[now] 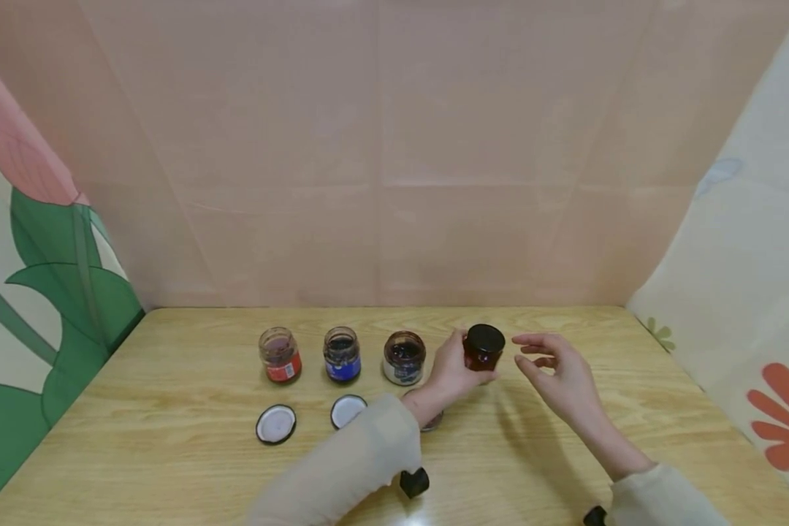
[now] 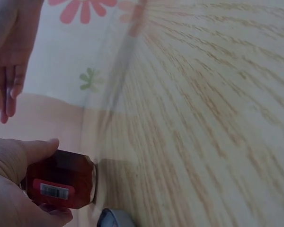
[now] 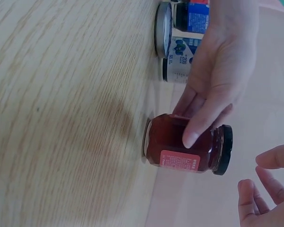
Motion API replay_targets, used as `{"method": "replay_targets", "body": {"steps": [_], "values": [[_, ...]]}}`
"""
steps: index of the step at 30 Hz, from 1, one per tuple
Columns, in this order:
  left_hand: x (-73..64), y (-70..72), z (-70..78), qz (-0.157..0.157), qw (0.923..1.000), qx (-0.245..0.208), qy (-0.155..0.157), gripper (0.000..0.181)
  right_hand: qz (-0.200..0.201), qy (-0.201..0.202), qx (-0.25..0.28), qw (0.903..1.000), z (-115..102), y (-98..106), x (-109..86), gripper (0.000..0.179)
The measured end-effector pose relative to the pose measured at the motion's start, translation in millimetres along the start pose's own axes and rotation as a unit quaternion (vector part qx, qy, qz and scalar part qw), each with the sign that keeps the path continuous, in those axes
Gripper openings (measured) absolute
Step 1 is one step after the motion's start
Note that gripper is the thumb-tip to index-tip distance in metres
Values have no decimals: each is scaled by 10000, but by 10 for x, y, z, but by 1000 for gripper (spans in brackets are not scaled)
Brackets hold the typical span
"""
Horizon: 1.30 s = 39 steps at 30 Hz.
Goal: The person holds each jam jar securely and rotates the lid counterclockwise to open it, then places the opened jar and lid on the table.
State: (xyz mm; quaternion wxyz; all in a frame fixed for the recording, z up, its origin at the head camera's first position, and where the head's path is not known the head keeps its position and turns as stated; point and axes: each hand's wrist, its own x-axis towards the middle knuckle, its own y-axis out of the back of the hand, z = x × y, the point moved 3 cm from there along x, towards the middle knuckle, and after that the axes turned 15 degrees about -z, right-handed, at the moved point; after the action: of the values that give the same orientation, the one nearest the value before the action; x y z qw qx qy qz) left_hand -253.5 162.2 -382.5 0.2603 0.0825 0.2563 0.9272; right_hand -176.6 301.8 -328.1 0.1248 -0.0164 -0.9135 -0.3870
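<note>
My left hand (image 1: 456, 369) grips a jar (image 1: 482, 358) of dark red contents by its side, thumb and fingers curled round the glass. Its black lid (image 3: 223, 150) is on, and a red label (image 3: 180, 161) shows in the right wrist view. The jar is upright, its base close over the table. Just right of it, my right hand (image 1: 561, 376) hovers with fingers apart and loosely bent, holding nothing. Left of the gripped jar, nearest to that hand, stands an uncapped jar (image 1: 404, 364) with a pale label and dark contents.
Farther left stand two more uncapped jars, one with a blue label (image 1: 343, 365), one with a red label (image 1: 283, 367). In front lie lids, one at left (image 1: 276, 424), one by my sleeve (image 1: 349, 410), one partly hidden behind my left wrist. A wooden table (image 1: 171, 409) meets a pinkish backdrop.
</note>
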Motion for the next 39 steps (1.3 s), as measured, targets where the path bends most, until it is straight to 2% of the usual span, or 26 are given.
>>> {"method": "replay_targets", "body": {"steps": [4, 12, 26, 34, 39], "values": [[18, -29, -60, 19, 9999, 84, -84, 67, -10, -11, -16, 10000, 15, -7, 0, 25], [29, -52, -132, -59, 9992, 342, -211, 64, -31, -127, -38, 9999, 25, -20, -4, 23], [52, -51, -157, 35, 9959, 897, -114, 54, -72, -253, -138, 9996, 38, -53, -12, 21], [-26, -30, -138, -27, 9964, 843, -1, 54, -14, -147, -80, 9999, 37, -42, -7, 21], [-49, -28, -147, 44, 9964, 851, 31, 54, 11, -100, -62, 9999, 43, -44, -15, 21]]}}
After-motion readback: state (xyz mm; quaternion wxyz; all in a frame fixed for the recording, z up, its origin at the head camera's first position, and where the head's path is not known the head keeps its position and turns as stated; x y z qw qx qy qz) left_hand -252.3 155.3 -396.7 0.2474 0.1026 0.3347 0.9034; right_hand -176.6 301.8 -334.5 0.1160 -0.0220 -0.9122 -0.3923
